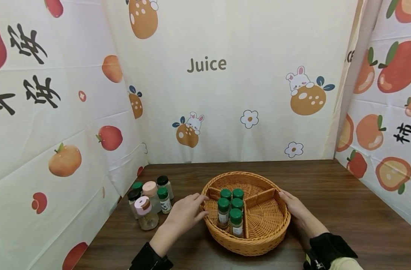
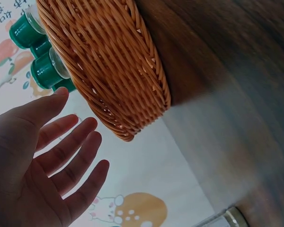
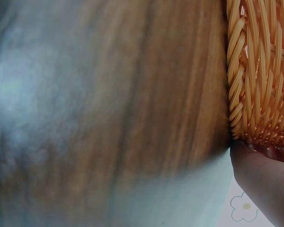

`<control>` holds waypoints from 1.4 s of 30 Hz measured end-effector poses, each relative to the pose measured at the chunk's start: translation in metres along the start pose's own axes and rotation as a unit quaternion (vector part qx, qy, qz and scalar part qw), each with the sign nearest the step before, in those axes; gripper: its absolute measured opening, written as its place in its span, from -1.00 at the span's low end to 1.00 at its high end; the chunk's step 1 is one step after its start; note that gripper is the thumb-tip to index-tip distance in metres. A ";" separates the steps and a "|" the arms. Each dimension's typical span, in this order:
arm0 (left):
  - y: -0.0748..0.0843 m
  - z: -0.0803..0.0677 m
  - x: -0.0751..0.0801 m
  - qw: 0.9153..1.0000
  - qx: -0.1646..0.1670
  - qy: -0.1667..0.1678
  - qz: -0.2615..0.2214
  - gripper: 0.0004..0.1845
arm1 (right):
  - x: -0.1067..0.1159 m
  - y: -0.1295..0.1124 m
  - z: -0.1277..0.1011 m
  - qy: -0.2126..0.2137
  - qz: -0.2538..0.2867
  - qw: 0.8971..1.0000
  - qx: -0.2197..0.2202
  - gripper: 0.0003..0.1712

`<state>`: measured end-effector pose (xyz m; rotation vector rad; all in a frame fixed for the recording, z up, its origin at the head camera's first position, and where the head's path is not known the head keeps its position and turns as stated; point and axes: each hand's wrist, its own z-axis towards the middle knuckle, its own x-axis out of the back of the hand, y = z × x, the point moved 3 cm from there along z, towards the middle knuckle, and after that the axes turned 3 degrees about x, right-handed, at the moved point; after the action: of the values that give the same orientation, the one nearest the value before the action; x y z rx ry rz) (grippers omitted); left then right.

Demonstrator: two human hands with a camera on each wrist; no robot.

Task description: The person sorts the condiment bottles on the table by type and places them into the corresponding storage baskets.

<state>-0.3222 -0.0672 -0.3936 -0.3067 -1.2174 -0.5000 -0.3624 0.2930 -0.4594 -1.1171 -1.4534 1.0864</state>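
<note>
My left hand (image 1: 188, 212) is spread open beside the basket (image 1: 259, 240); my right hand (image 1: 294, 206) presses its rim flat, so a one-sided shove could topple the green-capped bottles (image 1: 233, 210).

Cluster of spare jars (image 1: 151, 204) at the left of the table (image 1: 343, 195), near the left curtain: a black-capped jar (image 1: 164, 186) at the back, a pink-capped jar (image 1: 150, 195) in the middle, a small green-capped bottle (image 1: 163, 200) just beside it, and a clear jar with pink lid (image 1: 145, 213) in front. Dark wood-grain table. Printed curtains (image 1: 225, 82) on three sides bear oranges, rabbits, flowers and the word "Juice" (image 1: 206, 65).
</note>
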 end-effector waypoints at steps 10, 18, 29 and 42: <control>-0.011 -0.005 -0.006 1.000 0.012 0.003 -0.010 -0.61 | 0.000 0.000 -0.001 -0.001 0.007 1.000 0.001 -0.25; -0.022 -0.008 0.001 0.999 0.030 0.014 0.005 -0.66 | 0.000 0.000 0.000 0.001 0.004 1.000 -0.001 -0.22; -0.045 -0.014 0.021 0.995 0.063 0.061 0.044 -0.67 | 0.000 0.000 0.001 0.005 0.001 1.000 -0.008 -0.24; -0.079 -0.019 0.042 0.986 0.096 0.063 0.117 -0.66 | 0.000 0.001 0.001 0.004 -0.001 1.000 -0.003 -0.22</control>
<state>-0.3374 -0.1524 -0.3630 -0.2461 -1.0801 -0.1937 -0.3630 0.2929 -0.4601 -1.1232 -1.4516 1.0748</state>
